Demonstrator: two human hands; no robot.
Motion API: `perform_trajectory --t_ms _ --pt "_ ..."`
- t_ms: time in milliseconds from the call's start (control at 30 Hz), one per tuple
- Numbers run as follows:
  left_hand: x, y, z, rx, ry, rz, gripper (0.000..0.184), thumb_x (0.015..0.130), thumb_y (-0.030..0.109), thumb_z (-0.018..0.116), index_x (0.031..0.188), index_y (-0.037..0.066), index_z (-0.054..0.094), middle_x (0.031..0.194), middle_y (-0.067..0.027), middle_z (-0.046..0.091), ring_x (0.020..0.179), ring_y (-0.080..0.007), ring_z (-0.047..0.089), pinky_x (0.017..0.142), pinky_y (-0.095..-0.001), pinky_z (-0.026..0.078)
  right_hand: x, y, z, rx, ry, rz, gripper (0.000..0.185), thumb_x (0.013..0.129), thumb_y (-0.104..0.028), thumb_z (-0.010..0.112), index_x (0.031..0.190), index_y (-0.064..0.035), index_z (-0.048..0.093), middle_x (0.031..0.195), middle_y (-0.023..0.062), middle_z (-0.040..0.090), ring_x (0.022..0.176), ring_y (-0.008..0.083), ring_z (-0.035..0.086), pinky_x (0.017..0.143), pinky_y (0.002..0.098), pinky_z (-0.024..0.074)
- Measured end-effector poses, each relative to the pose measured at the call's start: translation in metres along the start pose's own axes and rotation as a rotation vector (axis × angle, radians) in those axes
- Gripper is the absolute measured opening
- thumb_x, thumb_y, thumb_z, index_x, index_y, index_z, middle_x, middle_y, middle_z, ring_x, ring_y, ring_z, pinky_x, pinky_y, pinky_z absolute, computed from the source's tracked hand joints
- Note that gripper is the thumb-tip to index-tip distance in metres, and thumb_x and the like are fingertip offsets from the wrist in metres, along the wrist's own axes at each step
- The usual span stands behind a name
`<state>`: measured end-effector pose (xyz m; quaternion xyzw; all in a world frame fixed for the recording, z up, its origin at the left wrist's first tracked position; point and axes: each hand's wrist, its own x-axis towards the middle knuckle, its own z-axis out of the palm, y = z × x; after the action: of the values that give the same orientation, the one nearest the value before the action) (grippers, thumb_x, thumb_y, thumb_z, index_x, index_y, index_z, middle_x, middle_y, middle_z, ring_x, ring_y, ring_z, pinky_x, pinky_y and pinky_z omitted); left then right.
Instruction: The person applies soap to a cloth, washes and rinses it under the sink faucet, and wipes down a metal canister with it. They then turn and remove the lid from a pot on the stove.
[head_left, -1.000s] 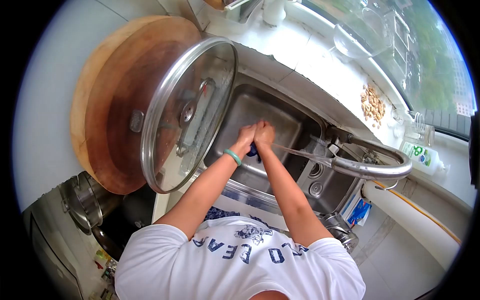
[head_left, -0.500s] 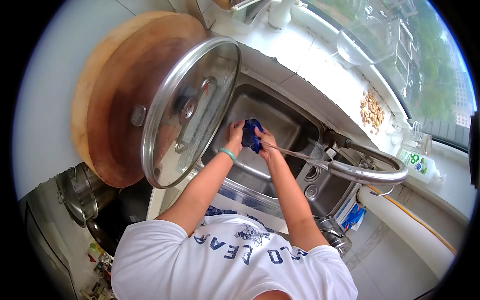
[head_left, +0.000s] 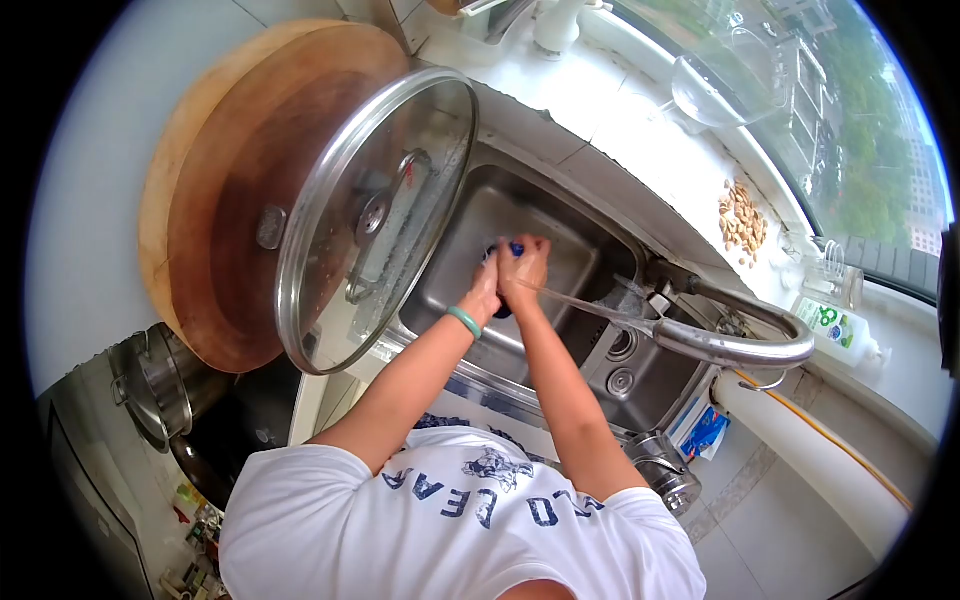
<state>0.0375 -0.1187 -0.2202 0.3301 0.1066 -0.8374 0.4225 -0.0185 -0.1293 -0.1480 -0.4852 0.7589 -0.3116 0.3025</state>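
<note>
In the steel sink basin, both hands press together around a small dark blue cloth. Most of the cloth is hidden; only bits of it show above and below the fingers. My left hand, with a green bangle on its wrist, is closed on the cloth from the left. On the other side my right hand wraps over it. A stream of water runs from the faucet to my right wrist and hand.
A large glass lid stands left of the sink, before round wooden boards. Nuts or seeds and a white bottle lie along the window ledge. Metal pots are at lower left.
My hands have come together and squeezed the spread cloth into a bundle. My right hand has moved left and up over it. The water still runs.
</note>
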Motion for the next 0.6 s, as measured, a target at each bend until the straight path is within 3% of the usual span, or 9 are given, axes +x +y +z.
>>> perform_trajectory --t_ms 67,167,233,300,333,467,567,600 --pt "-0.007 0.006 0.019 0.164 0.332 0.031 0.047 0.084 0.05 0.048 0.093 0.004 0.053 0.086 -0.0111 0.058 0.082 -0.0211 0.056 0.071 -0.0344 0.048 0.012 0.011 0.005 -0.009 0.102 0.036 0.027 0.074 -0.029 0.064 0.078 -0.003 0.058 0.085 0.021 0.049 0.086 0.0384 0.051 0.072 0.0424 0.0429" --pt "-0.027 0.035 0.042 0.244 0.315 -0.11 0.052 0.083 0.055 0.048 0.093 0.004 0.053 0.085 -0.0118 0.058 0.08 -0.0212 0.056 0.069 -0.0346 0.048 -0.026 -0.008 -0.006 -0.057 0.041 -0.14 0.023 0.076 -0.026 0.062 0.079 -0.0039 0.057 0.084 0.0209 0.047 0.081 0.0377 0.051 0.07 0.0438 0.0433" --pt "0.017 0.025 -0.017 0.195 0.312 -0.298 0.056 0.081 0.059 0.048 0.091 0.004 0.053 0.083 -0.0109 0.058 0.077 -0.0212 0.056 0.069 -0.0341 0.048 -0.035 -0.021 -0.016 -0.03 -0.04 -0.081 0.026 0.079 -0.03 0.058 0.082 -0.0038 0.06 0.087 0.0219 0.049 0.08 0.0377 0.052 0.07 0.0446 0.0432" --pt "-0.016 0.02 0.022 0.225 0.262 -0.104 0.051 0.082 0.054 0.051 0.09 0.003 0.054 0.081 -0.0096 0.058 0.073 -0.0208 0.057 0.066 -0.0335 0.048 -0.021 -0.009 -0.013 -0.161 -0.131 0.015 0.034 0.082 -0.037 0.053 0.087 -0.0043 0.062 0.091 0.0225 0.05 0.08 0.0381 0.054 0.07 0.0447 0.0433" --pt "-0.013 0.01 0.032 0.335 0.404 0.128 0.041 0.084 0.044 0.054 0.084 0.003 0.055 0.079 -0.0077 0.057 0.069 -0.0208 0.057 0.062 -0.0336 0.049 -0.005 -0.012 -0.016 -0.225 -0.16 0.134 0.04 0.085 -0.042 0.048 0.091 -0.0045 0.062 0.095 0.0216 0.052 0.08 0.0384 0.055 0.07 0.0449 0.0432" --pt "-0.009 0.01 0.038 0.372 0.49 0.162 0.029 0.085 0.03 0.052 0.08 0.001 0.056 0.077 -0.0079 0.057 0.063 -0.0186 0.055 0.058 -0.0332 0.047 0.007 0.018 0.002 -0.099 0.033 0.118 0.039 0.086 -0.04 0.046 0.091 -0.0048 0.062 0.094 0.02 0.052 0.081 0.0387 0.055 0.071 0.0461 0.0433" --pt "-0.005 0.027 0.02 0.374 0.518 0.035 0.03 0.084 0.031 0.053 0.081 0.001 0.056 0.074 -0.0081 0.057 0.06 -0.0166 0.054 0.056 -0.0325 0.046 -0.036 -0.005 -0.004 -0.123 0.017 -0.022 0.037 0.087 -0.039 0.045 0.09 -0.0054 0.062 0.091 0.0198 0.052 0.082 0.0387 0.055 0.072 0.0461 0.0433" --pt "-0.023 0.038 0.047 0.592 0.629 0.004 0.031 0.084 0.033 0.054 0.079 0.003 0.056 0.07 -0.0068 0.056 0.058 -0.016 0.053 0.054 -0.0326 0.044 -0.037 -0.012 -0.005 -0.124 0.018 -0.021 0.037 0.087 -0.039 0.045 0.09 -0.0054 0.062 0.091 0.0198 0.052 0.082 0.0387 0.055 0.072 0.0461 0.0433"
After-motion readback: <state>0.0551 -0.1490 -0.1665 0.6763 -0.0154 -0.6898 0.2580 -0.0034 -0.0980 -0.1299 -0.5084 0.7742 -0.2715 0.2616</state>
